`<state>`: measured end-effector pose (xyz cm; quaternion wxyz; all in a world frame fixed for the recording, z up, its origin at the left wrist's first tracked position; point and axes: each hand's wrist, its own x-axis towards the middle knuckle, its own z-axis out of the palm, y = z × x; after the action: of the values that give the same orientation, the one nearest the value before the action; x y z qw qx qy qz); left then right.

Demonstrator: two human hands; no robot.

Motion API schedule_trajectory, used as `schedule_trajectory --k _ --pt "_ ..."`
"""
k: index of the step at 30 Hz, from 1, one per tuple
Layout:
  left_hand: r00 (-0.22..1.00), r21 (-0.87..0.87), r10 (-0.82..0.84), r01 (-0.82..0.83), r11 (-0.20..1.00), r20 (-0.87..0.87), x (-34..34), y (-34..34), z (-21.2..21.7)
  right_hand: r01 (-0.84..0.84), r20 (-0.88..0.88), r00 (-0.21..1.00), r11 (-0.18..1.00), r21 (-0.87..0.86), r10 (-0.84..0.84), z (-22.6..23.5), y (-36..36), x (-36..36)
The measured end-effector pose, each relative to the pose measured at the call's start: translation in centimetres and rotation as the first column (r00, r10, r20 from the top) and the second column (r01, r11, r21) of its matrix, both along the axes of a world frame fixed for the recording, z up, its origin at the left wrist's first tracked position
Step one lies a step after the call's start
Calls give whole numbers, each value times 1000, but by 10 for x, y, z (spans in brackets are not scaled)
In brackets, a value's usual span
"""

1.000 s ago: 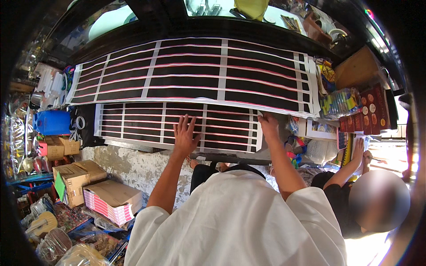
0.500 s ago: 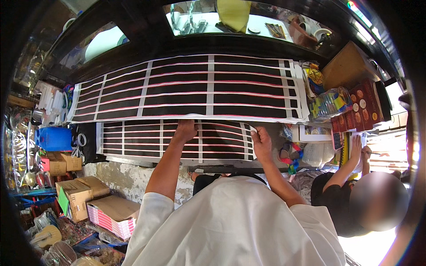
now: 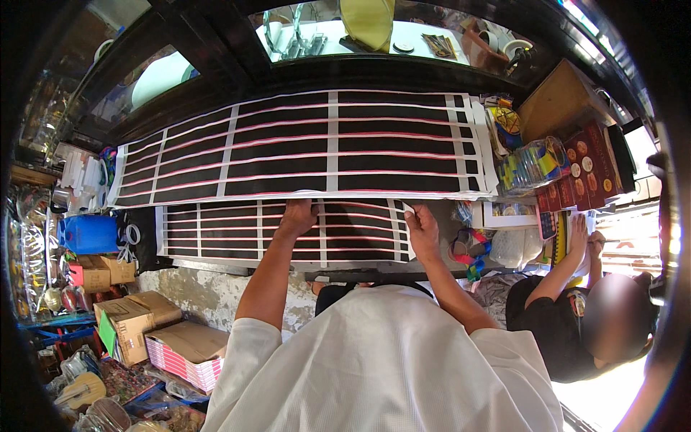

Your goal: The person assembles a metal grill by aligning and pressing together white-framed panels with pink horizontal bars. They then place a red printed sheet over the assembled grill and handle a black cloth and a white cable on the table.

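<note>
A stack of long black sheets (image 3: 281, 147) with white and pink stripes lies across the bench in front of me. Nearer to me and lower, another striped black sheet (image 3: 223, 229) sits partly beneath the stack's front edge. My left hand (image 3: 295, 219) rests over the middle of this lower sheet, fingers curled in and partly hidden at the stack's edge, so what they grip is unclear. At the lower sheet's right end, my right hand (image 3: 423, 229) pinches its white border between thumb and fingers.
Dark-framed glass panes stand behind the stack. Cardboard boxes (image 3: 188, 340) and wrapped goods crowd the lower left, beside a blue container (image 3: 88, 233). Packaged items and a red box (image 3: 586, 165) fill the right. Another person (image 3: 551, 327) sits at the lower right, hands raised.
The view has shifted slightly. Both my hands stay at nearly the same places on the lower sheet. At right, the other person's head has moved a little.
</note>
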<state>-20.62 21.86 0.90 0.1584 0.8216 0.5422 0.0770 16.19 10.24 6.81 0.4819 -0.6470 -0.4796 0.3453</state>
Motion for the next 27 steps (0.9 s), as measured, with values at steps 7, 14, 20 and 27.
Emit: schedule_trajectory --k 7,14,20,27 --pt "1000 -20 20 -20 1000 -8 6 7 18 -19 -84 996 999 -27 16 3 -2 -1" --pt "998 -149 -9 0 989 -62 9 10 36 -2 -3 1000 1000 -5 2 1 -5 4" --pt "988 243 40 -76 967 152 3 -45 31 41 157 988 973 -228 -5 -40 -2 17" --pt "961 -54 199 -192 980 193 -5 -153 28 -33 -148 987 836 -547 -58 -79 -39 34"
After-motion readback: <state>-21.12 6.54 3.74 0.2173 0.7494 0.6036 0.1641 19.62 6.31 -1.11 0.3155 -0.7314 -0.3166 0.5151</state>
